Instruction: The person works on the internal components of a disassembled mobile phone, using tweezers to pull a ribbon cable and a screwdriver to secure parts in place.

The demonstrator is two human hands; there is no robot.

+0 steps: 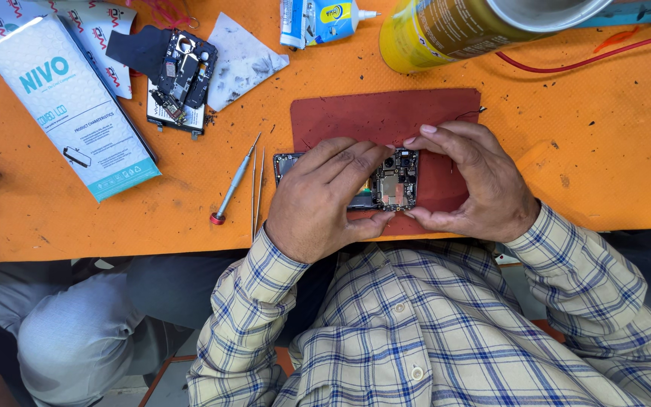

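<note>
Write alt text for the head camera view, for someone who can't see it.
Both hands, left hand and right hand, clasp an opened phone with its circuit board exposed, on a dark red mat on an orange table. A small screwdriver and tweezers lie left of it.

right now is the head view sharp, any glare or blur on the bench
Head view: even light, soft shadows under both hands; opened phone between the left hand and right hand is sharp; mild sheen on the white box; yellow can at the top edge looks stretched.
</note>
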